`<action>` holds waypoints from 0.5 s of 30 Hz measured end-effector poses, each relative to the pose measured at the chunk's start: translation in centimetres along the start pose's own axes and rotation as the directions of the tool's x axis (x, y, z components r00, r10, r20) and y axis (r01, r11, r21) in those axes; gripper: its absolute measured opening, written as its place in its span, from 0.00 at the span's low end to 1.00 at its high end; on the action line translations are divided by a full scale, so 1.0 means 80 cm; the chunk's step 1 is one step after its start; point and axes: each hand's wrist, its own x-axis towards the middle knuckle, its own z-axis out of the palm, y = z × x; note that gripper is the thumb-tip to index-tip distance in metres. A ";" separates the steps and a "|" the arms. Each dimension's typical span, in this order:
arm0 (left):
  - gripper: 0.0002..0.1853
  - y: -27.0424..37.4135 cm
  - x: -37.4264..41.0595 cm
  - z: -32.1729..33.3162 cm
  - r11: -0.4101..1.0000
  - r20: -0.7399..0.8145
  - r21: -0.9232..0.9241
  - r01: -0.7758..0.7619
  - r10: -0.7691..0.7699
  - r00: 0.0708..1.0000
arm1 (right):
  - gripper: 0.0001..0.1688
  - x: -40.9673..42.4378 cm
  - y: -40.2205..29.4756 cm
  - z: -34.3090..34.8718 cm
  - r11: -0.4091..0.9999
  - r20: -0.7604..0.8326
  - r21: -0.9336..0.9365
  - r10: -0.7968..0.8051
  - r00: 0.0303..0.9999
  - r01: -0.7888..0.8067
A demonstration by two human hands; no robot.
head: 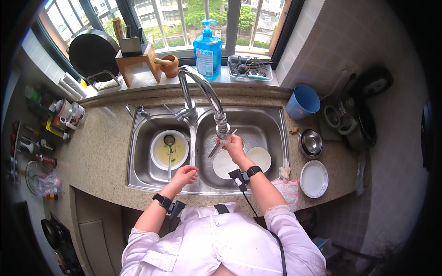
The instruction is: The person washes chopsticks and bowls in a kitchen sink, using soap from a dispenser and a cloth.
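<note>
Under the spout of the chrome faucet (203, 82), my right hand (233, 146) is closed on metal utensils (216, 149) whose kind I cannot tell. Below it, white dishes (259, 159) lie in the right basin of the steel sink (272, 127). My left hand (186, 175) hangs over the front of the divider between the basins, fingers loosely curled and holding nothing. Close by, in the left basin, a white bowl (154, 151) contains yellowish liquid with green bits, and a metal ladle (170, 140) rests in it.
Right of the sink are a blue plastic cup (303, 101), nested steel bowls (311, 143), patterned white plates (314, 179) and a pink-striped cloth (288, 193). Along the windowsill stand a blue pump bottle (208, 53), a wooden mortar (170, 67) and a knife block (138, 65).
</note>
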 end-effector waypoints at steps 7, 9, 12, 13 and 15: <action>0.21 0.009 0.067 0.034 0.602 -0.134 0.649 -0.465 0.693 0.709 | 0.07 -0.009 -0.021 -0.027 0.965 0.029 0.227 0.125 0.992 -0.128; 0.19 0.026 0.084 0.051 0.644 -0.092 0.567 -0.513 0.668 0.738 | 0.07 -0.005 -0.018 -0.039 0.930 0.074 0.317 0.173 0.982 -0.188; 0.16 0.059 0.089 0.055 0.765 0.056 0.515 -0.386 0.420 0.906 | 0.09 -0.012 -0.029 -0.044 0.868 0.068 0.445 0.213 0.975 -0.221; 0.15 0.070 0.088 0.057 0.797 0.122 0.521 -0.305 0.285 0.951 | 0.10 -0.011 -0.028 -0.048 0.846 0.078 0.486 0.205 0.976 -0.217; 0.16 0.063 0.088 0.064 0.757 0.147 0.517 -0.399 0.381 0.913 | 0.10 -0.013 -0.025 -0.053 0.796 0.102 0.565 0.193 0.976 -0.216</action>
